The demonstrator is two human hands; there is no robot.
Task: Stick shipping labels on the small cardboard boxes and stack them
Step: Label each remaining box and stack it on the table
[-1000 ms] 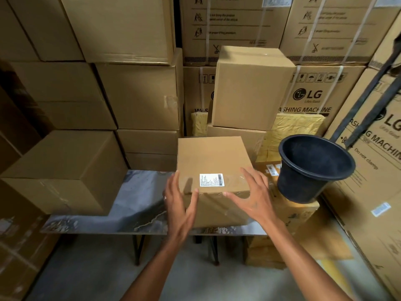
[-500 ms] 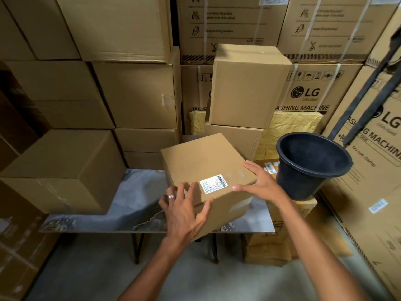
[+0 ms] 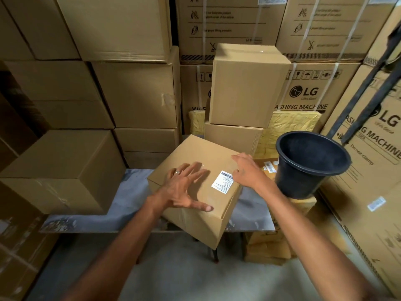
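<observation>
Cardboard box | skewed on table | label up

Premises: storage warehouse. Evidence: plain cartons stacked in high walls, strapped LG washing-machine cartons behind, a labelled parcel on a packing table

The far carton reads "LG" and "ASHING MACHINE" (first letter hidden). The right carton reads "LG", "MACHINE" and "Do not clamp".
</observation>
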